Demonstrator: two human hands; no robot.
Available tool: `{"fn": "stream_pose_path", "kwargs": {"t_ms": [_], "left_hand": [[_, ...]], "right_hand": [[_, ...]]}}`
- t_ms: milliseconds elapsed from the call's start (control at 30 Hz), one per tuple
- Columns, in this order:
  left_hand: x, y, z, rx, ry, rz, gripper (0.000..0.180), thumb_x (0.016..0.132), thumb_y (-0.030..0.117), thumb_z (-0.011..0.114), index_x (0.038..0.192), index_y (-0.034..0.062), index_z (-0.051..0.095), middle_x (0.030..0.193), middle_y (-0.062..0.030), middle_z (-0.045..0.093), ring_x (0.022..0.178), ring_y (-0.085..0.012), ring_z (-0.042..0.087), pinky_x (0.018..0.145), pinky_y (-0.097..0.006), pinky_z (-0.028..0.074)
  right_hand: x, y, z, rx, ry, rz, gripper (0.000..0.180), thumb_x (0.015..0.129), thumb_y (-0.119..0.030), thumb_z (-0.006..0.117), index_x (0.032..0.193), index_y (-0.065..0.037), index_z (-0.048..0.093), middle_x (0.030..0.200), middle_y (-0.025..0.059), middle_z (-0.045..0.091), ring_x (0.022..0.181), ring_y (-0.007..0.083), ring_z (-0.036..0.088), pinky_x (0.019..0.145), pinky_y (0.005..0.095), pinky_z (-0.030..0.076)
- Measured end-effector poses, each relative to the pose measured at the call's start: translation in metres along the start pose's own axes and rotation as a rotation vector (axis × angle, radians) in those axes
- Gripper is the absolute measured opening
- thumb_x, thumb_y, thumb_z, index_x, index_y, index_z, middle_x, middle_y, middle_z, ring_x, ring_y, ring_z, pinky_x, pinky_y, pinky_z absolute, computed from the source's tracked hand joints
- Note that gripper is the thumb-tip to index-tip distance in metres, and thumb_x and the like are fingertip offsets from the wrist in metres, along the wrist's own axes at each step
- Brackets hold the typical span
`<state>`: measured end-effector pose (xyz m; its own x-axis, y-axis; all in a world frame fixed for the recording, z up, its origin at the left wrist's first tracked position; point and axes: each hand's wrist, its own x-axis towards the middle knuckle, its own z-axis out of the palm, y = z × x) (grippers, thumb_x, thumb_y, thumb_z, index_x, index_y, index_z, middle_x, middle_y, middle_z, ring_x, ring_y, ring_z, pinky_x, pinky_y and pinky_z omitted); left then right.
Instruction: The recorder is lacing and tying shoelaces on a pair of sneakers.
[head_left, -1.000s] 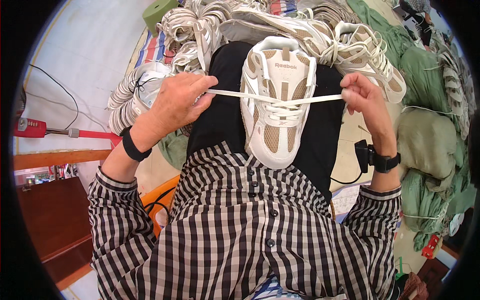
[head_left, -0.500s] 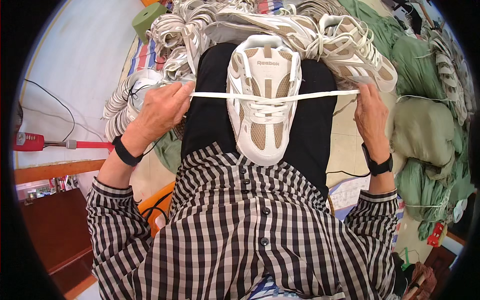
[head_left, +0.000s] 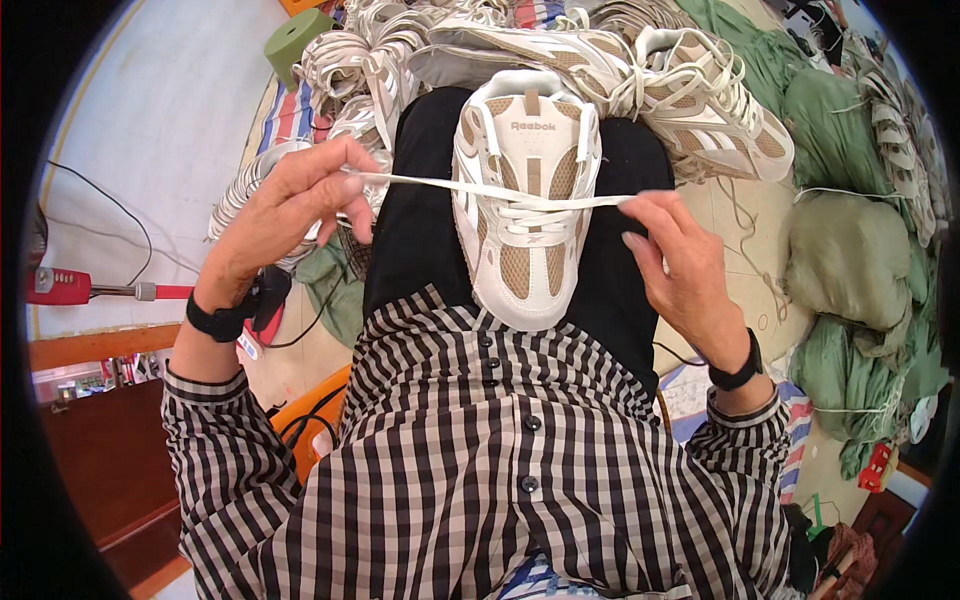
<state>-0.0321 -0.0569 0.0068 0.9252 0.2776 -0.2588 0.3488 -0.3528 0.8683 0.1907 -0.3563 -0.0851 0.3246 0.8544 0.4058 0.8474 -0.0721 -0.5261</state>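
Note:
A white and tan sneaker [head_left: 540, 255] rests across my black-trousered thighs, its toe toward my body. A flat white shoelace [head_left: 425, 181] runs through its lower eyelets and stretches out to both sides. My left hand [head_left: 290, 200] pinches the lace at the left, beyond the shoe, with the other fingers loosely bent. On the right, my right hand [head_left: 685, 260] grips the lace between thumb and fingertips, closer to the shoe's side. The upper eyelets beside the tongue [head_left: 535, 130] have no lace in them.
Laced sneakers [head_left: 705, 95] lie just past my knees. Stacked shoe parts [head_left: 350, 65] are heaped at the far left, near a green roll [head_left: 298, 42]. Green bundles [head_left: 850, 260] line the right side. A red-handled tool [head_left: 70, 287] juts in from the left.
My right hand has moved left and slightly down, closer to the shoe, and the lace's right side is shorter. My left hand has turned and shifted a little left, its fingers loosening.

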Motion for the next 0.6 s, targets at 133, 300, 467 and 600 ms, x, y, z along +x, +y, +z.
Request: {"fn": "stream_pose_path", "kwargs": {"t_ms": [133, 300, 467, 600], "left_hand": [[-0.015, 0.026, -0.004, 0.049, -0.119, -0.002, 0.021, 0.095, 0.021, 0.055, 0.09, 0.0016, 0.064, 0.074, -0.0039, 0.064, 0.063, -0.0056, 0.054, 0.053, -0.02, 0.039], [-0.03, 0.042, 0.002, -0.04, -0.129, 0.084, 0.029, 0.09, 0.023, 0.061, 0.074, -0.0003, 0.062, 0.079, -0.0086, 0.064, 0.064, -0.0086, 0.054, 0.054, -0.022, 0.041], [0.006, 0.01, -0.02, -0.166, -0.099, 0.036, 0.023, 0.09, 0.019, 0.062, 0.079, -0.0017, 0.063, 0.079, -0.0063, 0.063, 0.072, -0.0097, 0.058, 0.062, -0.023, 0.045], [0.023, -0.036, -0.026, 0.125, -0.079, -0.084, 0.016, 0.091, 0.014, 0.061, 0.086, -0.0006, 0.066, 0.076, -0.0003, 0.062, 0.067, -0.0067, 0.056, 0.06, -0.022, 0.046]], "right_hand": [[0.016, -0.004, 0.019, -0.129, 0.075, 0.019, 0.026, 0.084, -0.003, 0.063, 0.109, -0.006, 0.058, 0.094, 0.0084, 0.058, 0.075, 0.0285, 0.062, 0.059, 0.0374, 0.049], [0.009, -0.007, 0.025, -0.235, 0.033, -0.283, 0.017, 0.078, -0.003, 0.06, 0.095, -0.005, 0.058, 0.074, 0.0057, 0.047, 0.064, 0.024, 0.053, 0.056, 0.0354, 0.043], [-0.004, 0.002, 0.017, -0.29, 0.047, -0.281, 0.018, 0.076, -0.001, 0.06, 0.094, -0.005, 0.058, 0.071, 0.006, 0.044, 0.066, 0.0234, 0.052, 0.057, 0.0349, 0.043], [-0.001, 0.024, 0.009, -0.368, 0.105, -0.18, 0.021, 0.078, 0.0, 0.06, 0.098, -0.006, 0.058, 0.076, 0.0091, 0.049, 0.069, 0.0269, 0.054, 0.06, 0.0379, 0.045]]}}
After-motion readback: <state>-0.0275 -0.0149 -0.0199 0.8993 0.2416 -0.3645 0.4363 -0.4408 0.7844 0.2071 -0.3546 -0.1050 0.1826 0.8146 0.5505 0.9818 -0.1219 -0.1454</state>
